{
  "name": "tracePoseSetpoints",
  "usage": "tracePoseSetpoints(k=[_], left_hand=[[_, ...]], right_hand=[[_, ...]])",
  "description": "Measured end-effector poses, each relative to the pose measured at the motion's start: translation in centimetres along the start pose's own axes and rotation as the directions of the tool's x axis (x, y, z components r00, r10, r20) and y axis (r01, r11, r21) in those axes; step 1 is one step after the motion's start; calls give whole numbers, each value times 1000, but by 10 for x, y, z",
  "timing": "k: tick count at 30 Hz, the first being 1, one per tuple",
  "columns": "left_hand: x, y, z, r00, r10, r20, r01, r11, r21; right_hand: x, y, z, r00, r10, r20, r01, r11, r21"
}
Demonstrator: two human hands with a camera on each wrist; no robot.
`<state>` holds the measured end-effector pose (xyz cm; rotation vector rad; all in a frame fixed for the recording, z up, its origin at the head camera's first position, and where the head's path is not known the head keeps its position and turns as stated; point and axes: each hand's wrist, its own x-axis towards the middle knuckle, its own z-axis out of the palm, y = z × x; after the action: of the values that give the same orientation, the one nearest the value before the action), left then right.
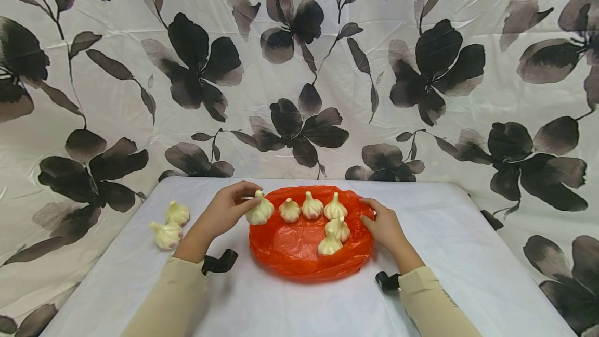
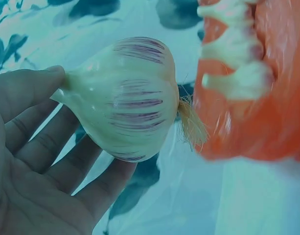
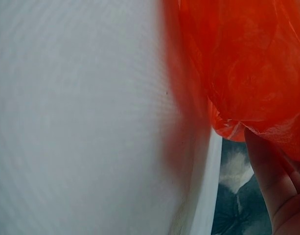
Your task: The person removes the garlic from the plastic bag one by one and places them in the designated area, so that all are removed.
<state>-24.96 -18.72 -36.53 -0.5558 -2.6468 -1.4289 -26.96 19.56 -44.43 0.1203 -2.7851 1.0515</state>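
Note:
My left hand (image 1: 225, 212) pinches a garlic bulb (image 2: 130, 100) by its stem between thumb and fingers. The bulb is pale with purple streaks and dry roots, and is held at the left rim of a red plastic bag (image 1: 290, 269). The bag lies spread open with its edge rolled outward. Several garlic bulbs (image 1: 312, 206) stand inside, along the far side and down the right. At the right rim my right hand (image 1: 385, 224) grips the bag's edge; in the right wrist view its fingers (image 3: 267, 166) meet the red plastic, partly hidden.
Two more garlic bulbs (image 1: 167, 234) lie on the white-covered table (image 1: 468, 274), left of my left forearm. Behind the table hangs a white cloth (image 1: 355, 98) with dark flowers. A black wrist camera (image 1: 220, 262) is strapped on each wrist.

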Motion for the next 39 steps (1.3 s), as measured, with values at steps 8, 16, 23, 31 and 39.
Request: tracePoseSetpoints(k=[8,16,23,31,39], left_hand=[[-2,-11,-25,996,5,-90,0,998,57],[-5,-28,-47,986,-32,-166,52,992,119],[-11,-43,-63,978,-108,-177,140,974,178],[-16,-59,-80,969,-186,-161,222,943,248],[-19,-73,-86,962,-221,-163,263,913,312]], right_hand=[[0,0,1,1000,19,11,-19,1000,5],[-1,1,1,1000,19,9,-19,1000,6],[-1,0,0,1000,20,8,-20,1000,9],[-1,0,0,999,35,15,-35,999,5],[0,1,-1,1000,23,10,-23,1000,2]])
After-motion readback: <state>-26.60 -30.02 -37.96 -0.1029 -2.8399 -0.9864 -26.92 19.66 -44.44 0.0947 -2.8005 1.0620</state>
